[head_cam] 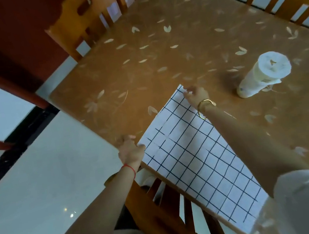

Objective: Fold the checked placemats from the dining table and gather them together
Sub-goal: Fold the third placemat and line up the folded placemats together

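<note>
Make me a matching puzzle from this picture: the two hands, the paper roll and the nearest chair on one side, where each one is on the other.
1. left hand
2. right hand
3. paper roll
4. nearest chair

A. stands upright on the table, apart from the checked placemat
B. pushed in under the table's near edge
C. at the placemat's far corner
D. at the placemat's corner by the table's edge

Pairs: 1-D, 2-C, 3-A, 4-B
</note>
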A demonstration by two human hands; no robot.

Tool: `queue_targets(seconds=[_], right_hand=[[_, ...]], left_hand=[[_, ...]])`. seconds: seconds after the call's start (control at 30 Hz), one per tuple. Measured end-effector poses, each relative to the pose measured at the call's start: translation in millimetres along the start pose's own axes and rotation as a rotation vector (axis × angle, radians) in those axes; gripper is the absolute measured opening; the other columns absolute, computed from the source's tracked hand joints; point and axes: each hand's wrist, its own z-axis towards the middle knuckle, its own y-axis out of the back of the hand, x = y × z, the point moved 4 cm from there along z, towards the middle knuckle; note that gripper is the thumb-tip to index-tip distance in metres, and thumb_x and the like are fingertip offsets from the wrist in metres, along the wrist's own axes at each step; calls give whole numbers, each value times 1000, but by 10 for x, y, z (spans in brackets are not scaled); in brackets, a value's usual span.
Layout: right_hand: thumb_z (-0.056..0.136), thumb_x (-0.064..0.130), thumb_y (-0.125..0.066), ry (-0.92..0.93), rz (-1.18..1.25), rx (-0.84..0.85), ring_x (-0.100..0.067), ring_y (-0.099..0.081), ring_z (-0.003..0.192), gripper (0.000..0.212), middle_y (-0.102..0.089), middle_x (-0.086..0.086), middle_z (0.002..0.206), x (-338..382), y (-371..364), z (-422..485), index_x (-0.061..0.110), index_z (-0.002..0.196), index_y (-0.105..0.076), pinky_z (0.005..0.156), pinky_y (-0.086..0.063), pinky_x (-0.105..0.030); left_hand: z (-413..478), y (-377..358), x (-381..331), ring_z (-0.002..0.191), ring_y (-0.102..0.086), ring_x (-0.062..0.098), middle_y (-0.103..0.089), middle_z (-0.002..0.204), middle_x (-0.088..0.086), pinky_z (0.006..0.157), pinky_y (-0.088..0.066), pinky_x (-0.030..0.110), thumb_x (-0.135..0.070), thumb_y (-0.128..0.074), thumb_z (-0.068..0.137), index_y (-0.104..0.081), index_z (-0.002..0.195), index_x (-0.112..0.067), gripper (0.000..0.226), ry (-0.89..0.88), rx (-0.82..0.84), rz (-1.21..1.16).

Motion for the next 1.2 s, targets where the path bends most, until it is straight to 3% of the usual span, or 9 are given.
queue_targets(seconds=[0.07,0.2,0.37,0.47,0.63,0.73,0.83,1.03,1.2], right_hand=[[90,21,-58,11,-128,1,-33,-53,118,41,-56,-15,130,-14,-86,147,7,128,-54,95,-43,-34],[89,26,-60,-12,-380,0,-39,-40,126,55,-39,-21,141,-54,-220,287,1,134,-40,102,-38,-44],[88,26,-63,48,-549,-57,-37,-41,123,54,-43,-20,134,-59,-284,382,2,130,-38,98,-40,-44],[88,20,-62,39,-552,-35,-37,-51,113,45,-55,-20,122,-54,-324,422,3,124,-41,91,-45,-45],[83,8,-52,72,-562,10,-37,-58,101,36,-66,-16,101,-61,-336,380,14,116,-61,81,-47,-39],[82,16,-53,95,-622,-21,-35,-51,107,34,-57,-14,112,-79,-245,277,16,113,-65,92,-41,-39],[84,19,-57,164,-642,-36,-33,-46,112,35,-51,-11,121,-103,-77,78,17,118,-61,97,-37,-41],[93,24,-51,217,-678,-79,-34,-62,80,16,-67,-12,85,-210,447,-419,15,104,-59,61,-46,-32],[97,20,-48,254,-664,-227,-33,-60,73,15,-62,-12,76,-119,1016,-961,11,101,-60,57,-44,-33]], left_hand=[[48,-51,47,117,-53,28,-57,121,5,90,-50,44,-20,-67,78,-47,104,-25,33,-1,-8,58],[107,-101,96,129,-40,29,-48,128,5,91,-44,41,-22,-69,79,-53,109,-19,34,-1,-64,165],[143,-110,132,138,-31,28,-52,128,8,95,-44,44,-26,-69,81,-60,102,-18,24,-8,-70,178],[176,-119,180,144,-24,27,-53,136,10,99,-42,45,-30,-70,81,-62,89,-24,13,-4,-71,190],[195,-144,180,124,-46,26,-65,115,3,91,-41,39,-33,-69,82,-56,73,-33,16,0,-57,176],[155,-76,111,108,-59,21,-70,102,-2,86,-39,34,-27,-65,87,-57,82,-27,10,-19,-87,107],[147,36,53,103,-62,24,-69,103,4,83,-46,34,-20,-64,88,-61,94,-15,8,-69,-76,9],[154,389,-231,93,-64,17,-71,96,3,80,-47,28,-19,-71,84,-62,107,-18,24,-307,-51,-141],[41,662,-813,88,-68,14,-74,93,2,76,-53,29,-15,-72,87,-73,96,-15,9,-591,8,-156]])
